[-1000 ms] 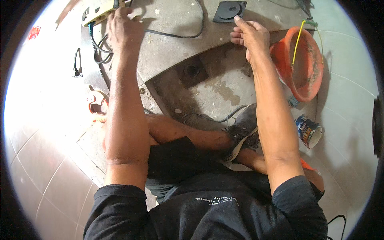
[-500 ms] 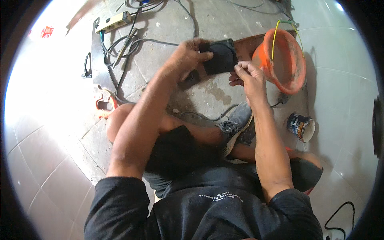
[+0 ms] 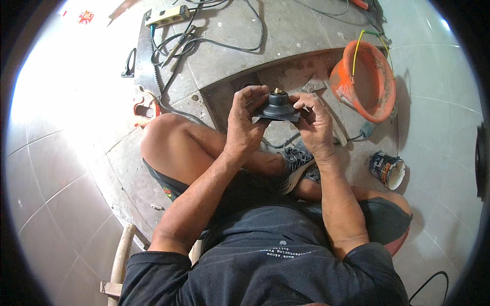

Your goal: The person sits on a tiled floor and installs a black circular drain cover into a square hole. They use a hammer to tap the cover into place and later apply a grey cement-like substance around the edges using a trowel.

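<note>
Both of my hands hold a black square plate-like fitting [image 3: 277, 109] out over the floor. A round stepped hub rises from its upper side, with a small brass-coloured piece on top. My left hand [image 3: 246, 121] grips the left edge, thumb below and fingers curled at the rim. On the other side my right hand [image 3: 315, 125] pinches the right edge near the hub. The fitting's underside is hidden. Beneath the hands lies a rectangular recess [image 3: 219, 99] in the tiled floor, and a tool with a flat grey blade [image 3: 314, 84] is just beyond my right hand.
An orange bucket [image 3: 351, 97] with a yellow-green handle stands at the right, near an open dark tin [image 3: 382, 168]. At the left are a power strip [image 3: 167, 16], tangled black cable [image 3: 227, 45] and a handsaw [image 3: 146, 55]. A wooden chair [image 3: 121, 260] shows lower left.
The fitting has been turned over from its flat dark face to show the hub. My right hand now grips its edge; both hands sit lower and closer in. My view has shifted.
</note>
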A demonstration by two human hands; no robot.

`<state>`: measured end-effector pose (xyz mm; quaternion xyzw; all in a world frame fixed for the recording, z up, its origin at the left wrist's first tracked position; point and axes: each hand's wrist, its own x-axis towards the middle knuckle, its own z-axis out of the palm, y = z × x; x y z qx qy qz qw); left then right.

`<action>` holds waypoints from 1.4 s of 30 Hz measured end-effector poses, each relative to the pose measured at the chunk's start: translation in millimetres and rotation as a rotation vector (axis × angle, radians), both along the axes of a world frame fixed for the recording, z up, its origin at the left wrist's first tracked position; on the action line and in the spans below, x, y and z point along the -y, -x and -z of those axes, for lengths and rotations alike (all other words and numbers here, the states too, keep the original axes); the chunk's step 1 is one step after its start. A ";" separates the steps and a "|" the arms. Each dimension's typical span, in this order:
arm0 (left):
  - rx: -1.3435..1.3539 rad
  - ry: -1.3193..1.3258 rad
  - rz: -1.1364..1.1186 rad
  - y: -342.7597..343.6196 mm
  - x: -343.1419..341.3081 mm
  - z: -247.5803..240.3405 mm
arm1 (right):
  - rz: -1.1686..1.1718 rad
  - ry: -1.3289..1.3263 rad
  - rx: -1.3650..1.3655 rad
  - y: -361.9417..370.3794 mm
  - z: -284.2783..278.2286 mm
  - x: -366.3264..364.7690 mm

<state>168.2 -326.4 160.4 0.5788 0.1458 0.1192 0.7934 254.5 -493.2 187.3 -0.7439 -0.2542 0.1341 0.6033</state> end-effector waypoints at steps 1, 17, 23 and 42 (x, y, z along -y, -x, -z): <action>0.027 -0.024 0.012 0.3 -0.8 -4.1 | -0.004 -0.029 0.007 0.9 -1.0 -0.1; -0.022 0.753 0.172 14.3 4.2 -34.8 | 0.504 0.773 0.383 10.7 -189.7 131.2; 0.002 0.802 0.160 5.4 13.9 -48.9 | 0.921 1.071 0.075 47.6 -217.5 239.4; -0.089 0.490 0.342 7.8 2.2 -116.9 | 0.058 0.656 0.150 9.0 -135.6 33.8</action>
